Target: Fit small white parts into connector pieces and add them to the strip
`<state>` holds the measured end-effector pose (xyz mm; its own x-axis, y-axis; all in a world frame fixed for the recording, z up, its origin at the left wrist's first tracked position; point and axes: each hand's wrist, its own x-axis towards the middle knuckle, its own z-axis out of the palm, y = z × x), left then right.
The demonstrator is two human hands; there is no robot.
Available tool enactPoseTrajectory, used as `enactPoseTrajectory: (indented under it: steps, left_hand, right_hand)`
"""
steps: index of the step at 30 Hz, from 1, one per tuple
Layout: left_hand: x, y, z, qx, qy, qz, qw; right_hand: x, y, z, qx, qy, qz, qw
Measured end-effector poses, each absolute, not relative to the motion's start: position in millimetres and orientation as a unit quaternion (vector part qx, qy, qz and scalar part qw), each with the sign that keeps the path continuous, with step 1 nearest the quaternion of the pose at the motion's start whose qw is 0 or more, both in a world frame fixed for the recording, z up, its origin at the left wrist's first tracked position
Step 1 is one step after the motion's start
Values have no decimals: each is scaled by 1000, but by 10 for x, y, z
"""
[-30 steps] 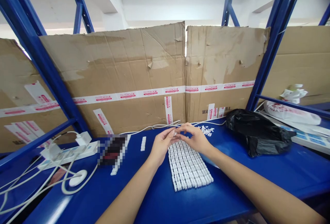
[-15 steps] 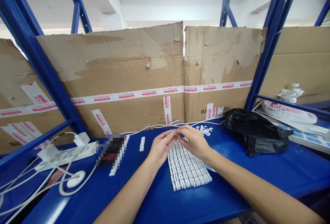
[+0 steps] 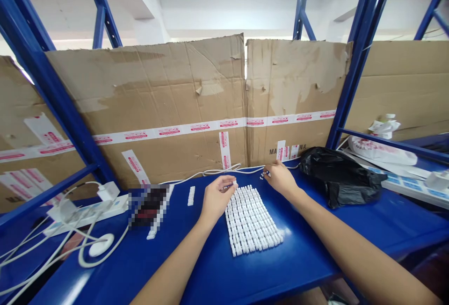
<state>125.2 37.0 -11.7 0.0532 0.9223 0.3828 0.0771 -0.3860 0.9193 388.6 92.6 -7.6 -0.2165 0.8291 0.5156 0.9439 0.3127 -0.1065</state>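
My left hand (image 3: 218, 198) is closed in a pinch at the far left corner of the white rows, with a small white plastic piece (image 3: 235, 183) at its fingertips. The neat block of white plastic pieces (image 3: 253, 223) lies flat on the blue table in long side-by-side rows. Over to the right, my right hand (image 3: 281, 178) reaches down at the loose small white pieces (image 3: 261, 177), its fingers drawn together. Most of that pile is hidden behind the hand, and what its fingertips hold is too small to make out.
A short white strip (image 3: 191, 196) lies left of my hands. Beyond it are a blurred-out dark object (image 3: 149, 206) and a power strip (image 3: 87, 214) with cables. A black plastic bag (image 3: 340, 176) sits at the right. Cardboard (image 3: 175, 94) stands along the back.
My right hand has parted from the left and moved right to the loose white pieces. My left hand stays near the rows, still pinching a small white piece. The view has shifted slightly.
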Motion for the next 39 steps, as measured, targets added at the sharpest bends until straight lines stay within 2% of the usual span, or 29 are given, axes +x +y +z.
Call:
enactPoseTrajectory:
  steps: [8, 11, 16, 21, 25, 29, 31, 36, 39]
  left_hand:
    - [1258, 357, -186, 715, 363, 566, 192]
    - [1231, 369, -218, 756, 346, 544, 117]
    - [1185, 388, -258, 805, 318, 500, -24]
    - [1227, 346, -199, 812, 313, 489, -69]
    - [1282, 203, -14, 796, 323, 510, -54]
    - [1110, -13, 71, 726, 396, 558, 67]
    - [885, -114, 8, 705, 446, 539, 119]
    - [225, -281, -223, 678, 563, 439, 172]
    - [11, -330, -222, 663, 610, 401, 164]
  right_hand:
    - [3266, 578, -21, -381, -831, 107, 391]
    - [3117, 490, -36, -384, -816, 115, 416]
    - [3051, 425, -21, -427, -803, 86, 406]
    - [3001, 430, 24, -470, -792, 55, 385]
    - [3218, 600, 56, -555, -764, 9, 329]
    - [3667, 788, 46, -660, -714, -40, 230]
    - [3843, 842, 23, -686, -698, -53, 196]
    - [3910, 876, -3, -677, -703, -61, 210]
    - [3823, 857, 1, -642, -727, -51, 238]
